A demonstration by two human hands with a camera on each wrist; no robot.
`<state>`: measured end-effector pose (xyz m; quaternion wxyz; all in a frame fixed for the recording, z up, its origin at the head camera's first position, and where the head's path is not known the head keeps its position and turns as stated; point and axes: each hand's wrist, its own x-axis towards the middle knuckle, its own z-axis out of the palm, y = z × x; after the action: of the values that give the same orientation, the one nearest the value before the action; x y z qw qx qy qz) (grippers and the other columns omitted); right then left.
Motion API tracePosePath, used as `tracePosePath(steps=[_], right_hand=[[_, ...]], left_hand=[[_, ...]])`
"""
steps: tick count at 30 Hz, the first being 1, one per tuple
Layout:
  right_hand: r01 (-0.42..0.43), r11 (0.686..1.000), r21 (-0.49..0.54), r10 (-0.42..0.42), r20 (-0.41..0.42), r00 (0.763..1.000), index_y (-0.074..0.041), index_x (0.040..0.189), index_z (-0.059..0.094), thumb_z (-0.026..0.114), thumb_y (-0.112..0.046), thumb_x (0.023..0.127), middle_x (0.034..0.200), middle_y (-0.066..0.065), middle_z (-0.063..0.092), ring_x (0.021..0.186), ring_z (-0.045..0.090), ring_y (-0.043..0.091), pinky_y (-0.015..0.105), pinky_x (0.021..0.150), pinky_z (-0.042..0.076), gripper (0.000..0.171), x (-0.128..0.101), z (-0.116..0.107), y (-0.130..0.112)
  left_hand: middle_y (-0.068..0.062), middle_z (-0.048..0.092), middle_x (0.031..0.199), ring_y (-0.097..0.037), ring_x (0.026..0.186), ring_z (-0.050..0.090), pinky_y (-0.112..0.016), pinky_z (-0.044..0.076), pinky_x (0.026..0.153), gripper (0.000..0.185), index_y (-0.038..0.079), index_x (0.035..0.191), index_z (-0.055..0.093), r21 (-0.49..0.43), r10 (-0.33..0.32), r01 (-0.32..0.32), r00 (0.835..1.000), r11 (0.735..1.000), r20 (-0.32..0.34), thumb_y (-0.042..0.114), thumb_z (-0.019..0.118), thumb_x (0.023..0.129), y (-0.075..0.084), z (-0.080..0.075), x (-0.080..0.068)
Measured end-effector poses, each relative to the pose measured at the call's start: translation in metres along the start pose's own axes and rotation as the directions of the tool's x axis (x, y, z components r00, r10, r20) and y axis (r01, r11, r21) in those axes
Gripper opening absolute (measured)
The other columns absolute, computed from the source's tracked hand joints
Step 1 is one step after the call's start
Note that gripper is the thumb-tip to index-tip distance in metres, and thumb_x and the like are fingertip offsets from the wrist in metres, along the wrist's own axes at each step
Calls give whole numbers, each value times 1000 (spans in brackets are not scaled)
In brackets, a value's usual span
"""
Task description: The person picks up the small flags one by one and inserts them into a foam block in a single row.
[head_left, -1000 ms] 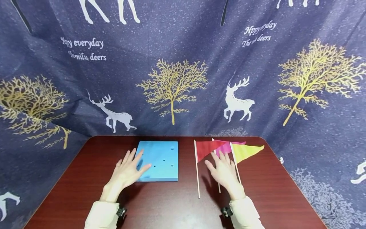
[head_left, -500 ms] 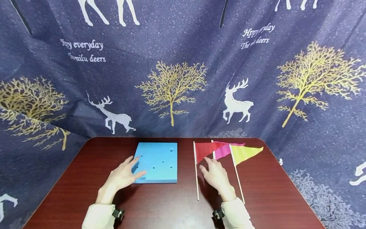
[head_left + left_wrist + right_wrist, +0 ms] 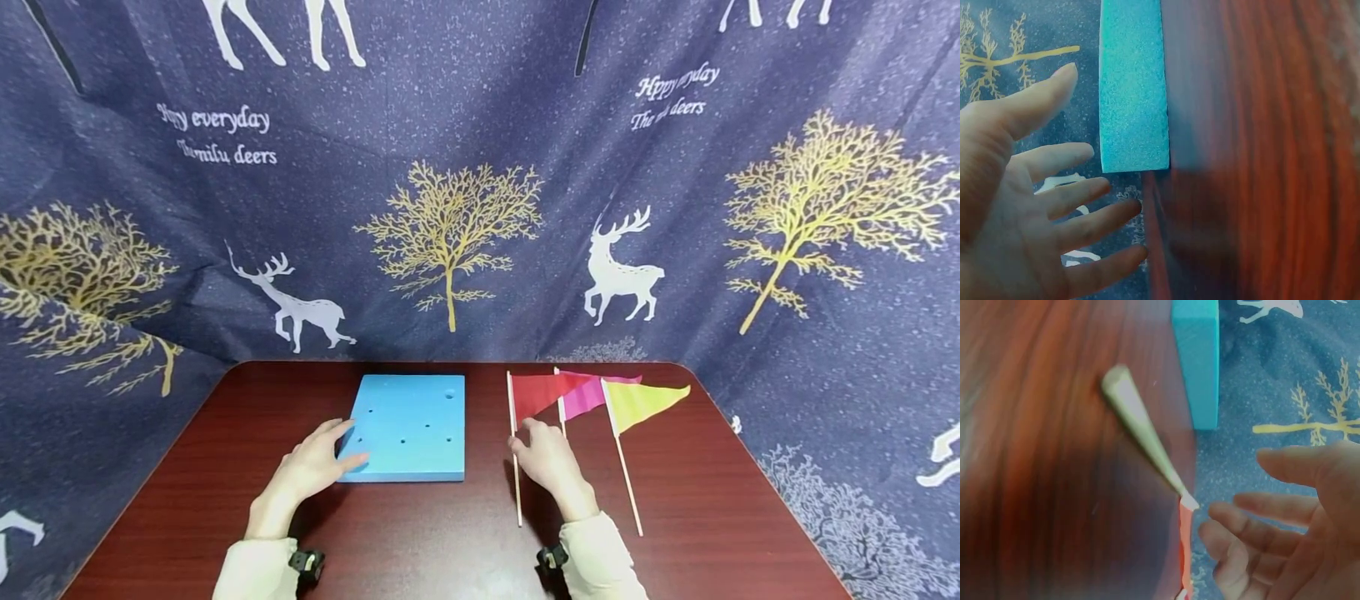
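The left hand (image 3: 311, 467) lies flat on the dark red table (image 3: 420, 533), fingers spread and straight, holding nothing. Its fingertips (image 3: 347, 427) sit right at the near left corner of the blue foam block (image 3: 408, 427), touching its edge or just beside it; I cannot tell which. In the left wrist view that open hand (image 3: 1016, 212) shows all five fingers fanned out, with the side of the foam block (image 3: 1134, 94) just beyond the fingertips.

Over to the right hand (image 3: 546, 462): fingers loosely extended, not closed on anything, and the thumb side is right up against the stick of the red flag (image 3: 542, 390). The stick (image 3: 516, 475) runs along the table just to the left of this hand, toward the person. In the right wrist view the hand (image 3: 1285, 537) is open, fingers slightly bent, with the wooden stick (image 3: 1141, 434) a little short of the fingertips and red cloth showing at its end.

Beyond the right hand's fingers lies the pink flag (image 3: 588, 396), partly under the red one. To the right of the hand lies the yellow flag (image 3: 641, 398), its stick alongside the wrist, apart from it.
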<state>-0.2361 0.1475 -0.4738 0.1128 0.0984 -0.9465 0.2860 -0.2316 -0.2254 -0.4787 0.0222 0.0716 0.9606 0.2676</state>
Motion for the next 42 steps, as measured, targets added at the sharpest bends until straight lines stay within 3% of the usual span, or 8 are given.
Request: tracePosePath(steps=[12,17,24,31,36,42], right_hand=[[-116,993,20,114,78,990,2,105,69,70,-18,86,92,18,70,82,67,35,47,75,52,27,12,7,-11],[-124,992,-8,124,101,987,1,96,70,71,-17,84,78,11,67,73,64,30,43,69,51,21,17,9,-10],[-185,983,-16,186,111,976,-3,81,68,73,-15,82,60,5,57,57,57,24,37,56,47,13,22,13,-10],[-262,964,-45,266,138,954,-8,62,60,72,-10,81,53,6,55,46,57,21,32,50,47,22,20,20,-9],[-298,955,-13,296,151,943,-6,62,57,68,-2,79,55,10,56,38,56,17,29,42,47,21,17,24,-8],[-320,948,6,315,161,936,-4,63,58,73,-2,75,67,18,60,37,56,17,28,38,48,19,15,26,-10]], left_hand=[[-34,41,140,-50,125,43,-63,38,96,75,-8,143,41,-87,-34,37,999,996,39,38,69,91,-2,-4,2],[-33,46,137,-50,125,43,-61,40,95,71,-11,139,45,-91,-46,49,998,995,32,33,71,90,-4,-5,5],[-29,57,124,-44,115,55,-54,47,88,67,-11,137,47,-118,-46,47,999,992,16,29,72,90,-10,-2,11],[-27,60,116,-36,100,61,-49,50,80,65,-12,137,46,-145,-38,41,999,989,17,25,71,90,-8,0,8],[-27,59,118,-31,94,62,-45,51,75,65,-10,139,45,-153,-36,37,999,988,12,23,71,90,-7,2,7],[-29,58,120,-34,98,62,-46,51,77,65,-10,139,45,-149,-30,32,999,988,15,24,70,91,-7,2,9]])
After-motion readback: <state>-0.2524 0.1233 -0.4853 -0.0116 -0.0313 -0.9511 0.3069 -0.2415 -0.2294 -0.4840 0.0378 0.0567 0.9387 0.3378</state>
